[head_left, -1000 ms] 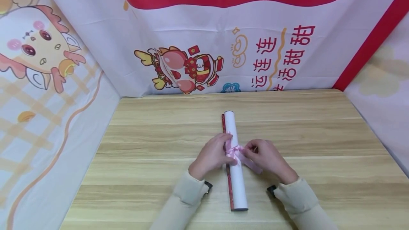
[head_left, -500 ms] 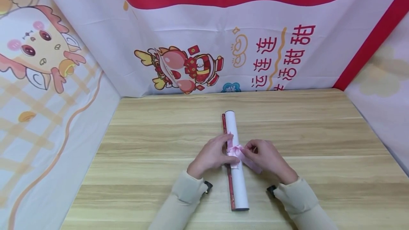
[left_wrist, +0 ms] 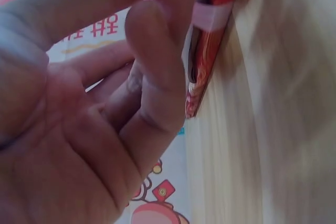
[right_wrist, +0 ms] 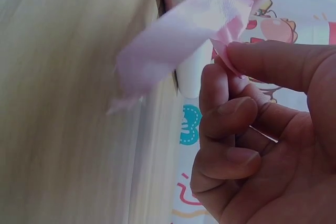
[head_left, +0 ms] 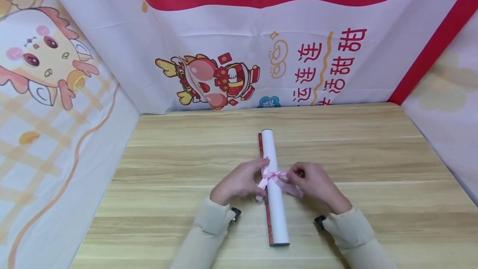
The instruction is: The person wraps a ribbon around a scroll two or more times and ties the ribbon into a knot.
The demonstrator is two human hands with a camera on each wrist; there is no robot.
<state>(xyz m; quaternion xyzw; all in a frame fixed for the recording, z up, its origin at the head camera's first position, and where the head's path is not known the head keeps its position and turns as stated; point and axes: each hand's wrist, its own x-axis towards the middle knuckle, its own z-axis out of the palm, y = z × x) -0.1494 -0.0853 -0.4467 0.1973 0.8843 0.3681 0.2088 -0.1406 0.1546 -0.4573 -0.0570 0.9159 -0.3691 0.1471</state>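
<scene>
A rolled white tube (head_left: 279, 215) with a red patterned strip (head_left: 269, 225) along its left side lies lengthwise on the table. Round its middle runs a pink satin ribbon (head_left: 275, 175), knotted on top, with loose ends to both sides. My left hand (head_left: 237, 182) is at the left of the knot, its bent fingers and thumb at the ribbon there. In the left wrist view a bit of pink shows between thumb and finger. My right hand (head_left: 317, 182) pinches the ribbon between thumb and forefinger; a wide tail (right_wrist: 168, 40) hangs free in the right wrist view.
The wood-grain table (head_left: 179, 148) ends at a white printed cloth (head_left: 224, 24) behind. Another printed cloth (head_left: 67, 136) hangs along the left side. Small black devices sit at both wrists, by the sleeve cuffs.
My left hand has moved left, away from the tube's top. The ribbon end that lay along the tube now hangs off its left side, and the knot looks narrower. My right hand keeps its pinch.
</scene>
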